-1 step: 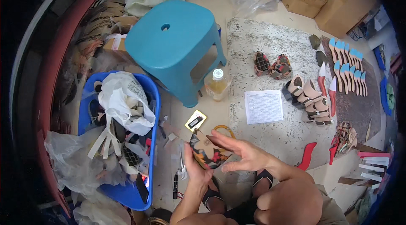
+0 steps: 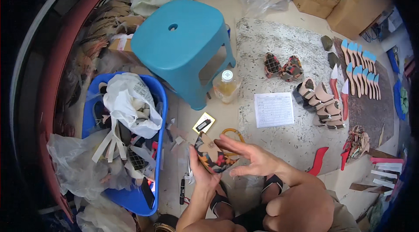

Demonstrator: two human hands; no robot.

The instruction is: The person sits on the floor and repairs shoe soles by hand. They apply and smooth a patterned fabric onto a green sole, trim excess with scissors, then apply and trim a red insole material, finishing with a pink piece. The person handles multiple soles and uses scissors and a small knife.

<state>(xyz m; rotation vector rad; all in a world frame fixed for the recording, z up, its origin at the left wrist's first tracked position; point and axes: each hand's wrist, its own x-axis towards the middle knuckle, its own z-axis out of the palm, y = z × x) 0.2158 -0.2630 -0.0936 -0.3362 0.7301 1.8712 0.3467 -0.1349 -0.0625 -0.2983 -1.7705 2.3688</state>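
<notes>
My left hand [image 2: 204, 175] grips a shoe upper [image 2: 212, 155] with a colourful floral print and a tan inner face, low in the middle of the view. Beside it, my right hand [image 2: 251, 158] has its fingers stretched out and the thumb apart. Its fingertips lie at the upper's right edge; whether they touch it I cannot tell. Just beyond the upper are a small yellow-and-white card [image 2: 204, 123] with a dark piece on it and an orange ring-shaped thing [image 2: 235, 135]. A black marker [image 2: 182, 191] lies left of my left forearm.
A blue tub [image 2: 162, 114] of scraps and bags stands left, a blue stool [image 2: 174, 35] behind. A bottle [image 2: 226, 88], a paper sheet [image 2: 274, 110], floral uppers [image 2: 291, 68], stacked tan pieces [image 2: 323, 106], red-handled knives [image 2: 345, 101] and blue-tipped insole strips [image 2: 360, 77] lie ahead and right.
The floral upper has turned slightly in my left hand, showing more of its patterned side and less tan. My right hand stays much the same; the whole view has shifted slightly.
</notes>
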